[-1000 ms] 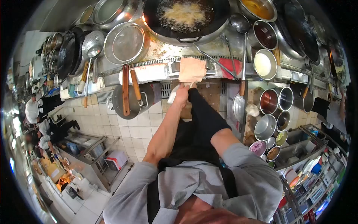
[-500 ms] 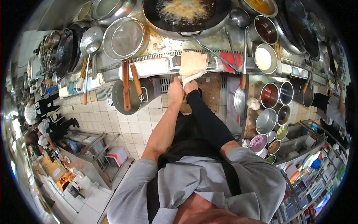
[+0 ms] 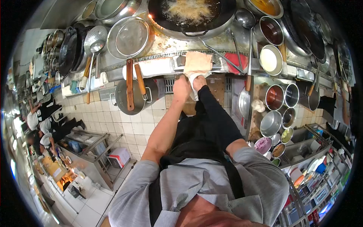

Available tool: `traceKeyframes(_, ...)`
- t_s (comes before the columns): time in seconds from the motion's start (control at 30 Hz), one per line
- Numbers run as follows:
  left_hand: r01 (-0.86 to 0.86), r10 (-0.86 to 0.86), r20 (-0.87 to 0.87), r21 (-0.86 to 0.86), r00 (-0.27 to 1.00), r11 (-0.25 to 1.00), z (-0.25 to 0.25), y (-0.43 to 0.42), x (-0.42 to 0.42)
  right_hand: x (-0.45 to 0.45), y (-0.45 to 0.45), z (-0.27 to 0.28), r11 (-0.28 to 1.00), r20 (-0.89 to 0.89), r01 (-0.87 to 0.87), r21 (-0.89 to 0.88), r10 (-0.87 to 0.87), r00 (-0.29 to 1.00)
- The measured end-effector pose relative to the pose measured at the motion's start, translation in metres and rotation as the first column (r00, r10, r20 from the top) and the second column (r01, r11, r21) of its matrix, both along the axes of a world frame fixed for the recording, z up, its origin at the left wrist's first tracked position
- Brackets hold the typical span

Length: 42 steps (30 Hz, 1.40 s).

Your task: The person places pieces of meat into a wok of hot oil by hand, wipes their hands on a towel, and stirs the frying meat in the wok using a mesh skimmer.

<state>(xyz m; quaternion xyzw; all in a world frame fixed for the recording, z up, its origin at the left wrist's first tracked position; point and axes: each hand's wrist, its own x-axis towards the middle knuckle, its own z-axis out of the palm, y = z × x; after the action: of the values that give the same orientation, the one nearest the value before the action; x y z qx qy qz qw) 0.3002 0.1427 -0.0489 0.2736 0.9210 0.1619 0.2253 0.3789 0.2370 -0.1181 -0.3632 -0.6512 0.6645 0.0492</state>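
Observation:
My right hand (image 3: pixel 199 82) is closed on a white cloth (image 3: pixel 193 78) that hangs down at the front edge of the stove. Beside it, my left hand (image 3: pixel 182 88) is closed just left of the cloth; its fingertips are hidden, so I cannot tell what they hold. A pinkish folded cloth (image 3: pixel 198 62) lies over the stove's edge directly above both hands. Farther back, a large black wok (image 3: pixel 227 19) holds bubbling oil with pale golden food frying in it.
A round strainer (image 3: pixel 128 37) rests on the stove at left, its wooden handle over the edge. A ladle (image 3: pixel 245 18), tongs (image 3: pixel 223 56) and a red cloth (image 3: pixel 237 61) lie right. Below the left edge stands a deep pot (image 3: pixel 124 96). Several metal bowls (image 3: pixel 270 123) line the right.
My hands have moved slightly apart, and the white cloth now hangs lower between them. The camera view has shifted a little. A small flame shows at the wok's left rim.

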Motion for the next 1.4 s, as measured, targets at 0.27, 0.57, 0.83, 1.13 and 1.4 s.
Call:
traceKeyframes(0.27, -0.62, 0.34, 0.907, -0.119, 0.25, 0.775, -0.024, -0.007, -0.022, 0.019, 0.01, 0.026, 0.849, -0.364, -0.042, -0.526, -0.181, 0.914)
traceKeyframes(0.57, 0.482, -0.58, -0.282, -0.348, 0.764, 0.804, 0.052, -0.028, 0.017, 0.039, -0.001, 0.028, 0.554, -0.073, 0.176, -0.814, -0.397, 0.915)
traceKeyframes(0.83, 0.538, -0.763, -0.302, -0.563, 0.572, 0.627, 0.023, -0.044, 0.018, 0.01, -0.021, -0.038, 0.808, 0.092, 0.344, -0.479, -0.343, 0.935)
traceKeyframes(1.13, 0.658, -0.844, -0.345, -0.529, 0.411, 0.536, 0.052, -0.048, 0.009, 0.012, 0.0, 0.04, 0.764, -0.092, 0.25, -0.595, -0.374, 0.923)
traceKeyframes(1.4, 0.609, -0.611, 0.119, -0.35, 0.783, 0.712, 0.033, -0.053, 0.001, 0.008, 0.0, 0.017, 0.915, -0.138, 0.08, -0.395, -0.146, 0.98)
